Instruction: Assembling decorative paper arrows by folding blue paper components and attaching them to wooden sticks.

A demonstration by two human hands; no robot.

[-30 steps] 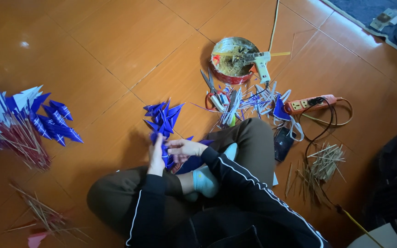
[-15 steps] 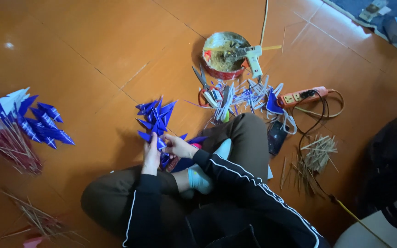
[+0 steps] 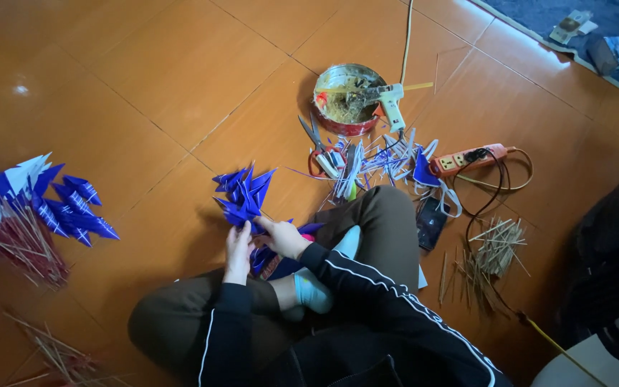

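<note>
both hands (image 3: 263,244) on blue paper flags (image 3: 241,193)

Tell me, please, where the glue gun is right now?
The glue gun rests across the round tin's rim, upper centre of the head view, beyond the scissors.

**Floor and room**

Glossy orange-brown tile floor (image 3: 145,79), thin dark grout lines running diagonally. Small bright light reflection (image 3: 21,89) at upper left. Dark blue-grey mat (image 3: 539,18) covers the top right corner. No walls, windows or furniture in view.
</note>
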